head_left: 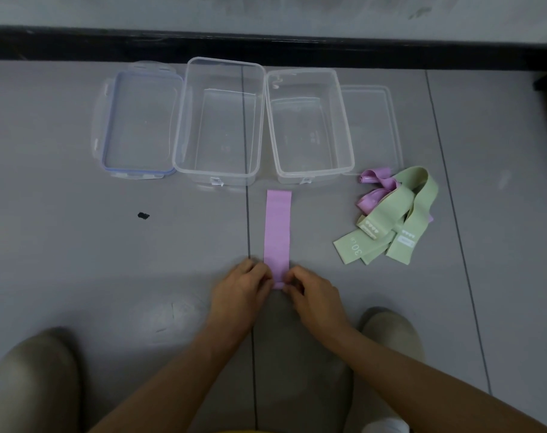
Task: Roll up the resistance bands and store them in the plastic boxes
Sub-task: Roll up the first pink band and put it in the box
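From the head camera, a long pink band (277, 232) lay flat on the grey floor (78, 229), pointing away from the person. Its near end was between the two hands. The left hand (241, 289) and the right hand (312, 295) sat close together, one on each side of that end. The fingers (259, 271) of both hands were bent and pinched the end of the pink band, which looked a little folded over there. The far end of the band stopped just short of the boxes. Two see-through plastic boxes stood side by side at the back, both open with nothing inside. The bigger box (184, 126) was on the left and the smaller box (342, 126) was on the right. A lid with a blue edge (137, 123) lay flat on the floor, just left of the bigger box. A clear lid (378, 120) lay just right of the smaller box. Near that clear lid, on the right, was a loose pile of more bands. The green bands (390, 223) were on top, and thin purple bands (378, 189) peeked out from under them. A small black spot (143, 215) was on the floor to the left. The person's knees (31, 379) showed at the bottom, one on each side of the arms.
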A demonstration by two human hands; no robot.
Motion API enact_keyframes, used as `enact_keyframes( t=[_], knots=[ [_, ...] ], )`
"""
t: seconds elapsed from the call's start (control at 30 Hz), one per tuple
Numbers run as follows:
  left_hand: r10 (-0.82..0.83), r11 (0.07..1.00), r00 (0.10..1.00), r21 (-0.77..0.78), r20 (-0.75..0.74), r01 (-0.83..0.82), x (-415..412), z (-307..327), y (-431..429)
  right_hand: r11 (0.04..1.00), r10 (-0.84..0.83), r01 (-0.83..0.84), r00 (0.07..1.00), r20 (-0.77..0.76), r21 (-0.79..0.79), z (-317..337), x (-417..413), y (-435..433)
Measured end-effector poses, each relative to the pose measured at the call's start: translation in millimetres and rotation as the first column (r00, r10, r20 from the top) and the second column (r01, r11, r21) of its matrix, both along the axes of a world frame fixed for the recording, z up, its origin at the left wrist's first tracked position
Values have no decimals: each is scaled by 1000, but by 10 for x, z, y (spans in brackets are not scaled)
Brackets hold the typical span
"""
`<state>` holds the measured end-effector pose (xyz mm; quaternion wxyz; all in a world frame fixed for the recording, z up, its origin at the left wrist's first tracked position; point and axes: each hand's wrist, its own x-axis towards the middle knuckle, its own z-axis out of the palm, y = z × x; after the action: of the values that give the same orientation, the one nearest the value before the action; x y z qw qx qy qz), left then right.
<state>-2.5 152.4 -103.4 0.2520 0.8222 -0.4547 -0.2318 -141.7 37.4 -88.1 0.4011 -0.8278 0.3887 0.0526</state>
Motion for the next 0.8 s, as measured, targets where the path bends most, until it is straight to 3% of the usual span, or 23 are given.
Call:
enact_keyframes(
  t=[0.27, 0.53, 0.8],
  knots=[
    [-75, 997, 994, -4, 74, 75, 28, 28, 55, 1000, -3, 4, 1000, -17, 7, -25, 11, -20],
    [-56, 998, 994, 7, 97, 56, 60, 1, 13, 1000, -21, 21, 999, 29, -2, 11, -6, -53],
    [-7, 1000, 991, -12, 132, 8, 38, -16, -26, 1000, 27, -27, 999, -19, -10, 30, 22, -113]
  ],
)
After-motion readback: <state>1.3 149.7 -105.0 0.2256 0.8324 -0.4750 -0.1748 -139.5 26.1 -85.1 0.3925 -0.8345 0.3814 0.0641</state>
